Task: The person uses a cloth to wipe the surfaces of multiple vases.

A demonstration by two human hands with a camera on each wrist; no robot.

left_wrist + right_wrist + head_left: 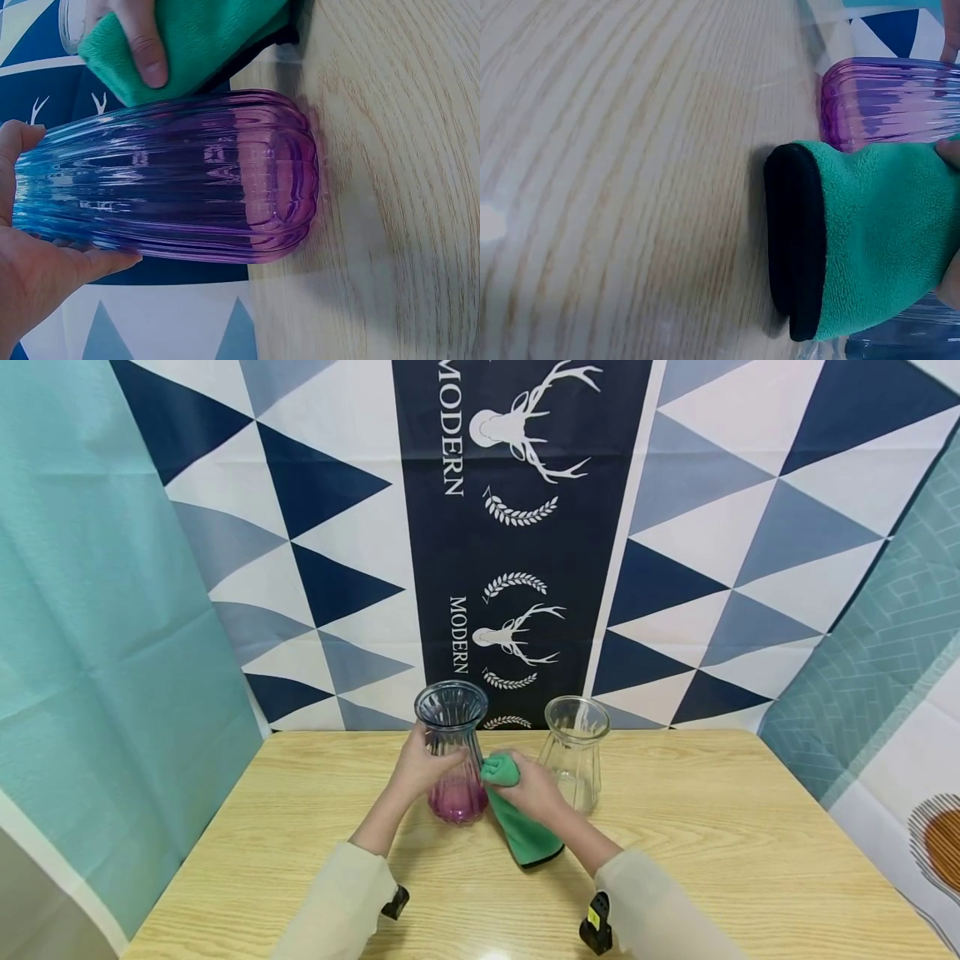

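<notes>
A ribbed glass vase point(457, 793), blue at the flared top and fading to purple at the base, stands upright on the table. My left hand point(423, 768) grips its upper part from the left, thumb and fingers around the glass, as the left wrist view shows with the vase point(187, 180). On the other side, my right hand point(528, 785) holds a bunched green cloth point(525, 831) with dark edging against the vase's right side. The cloth's loose end point(877, 232) hangs down near the tabletop.
A clear glass vase point(577, 760) stands just right of and behind my right hand. Underneath is a light wood-grain table point(675, 852). A patterned curtain point(345, 568) rises behind the table's back edge, with a teal sheet point(112, 610) at the left.
</notes>
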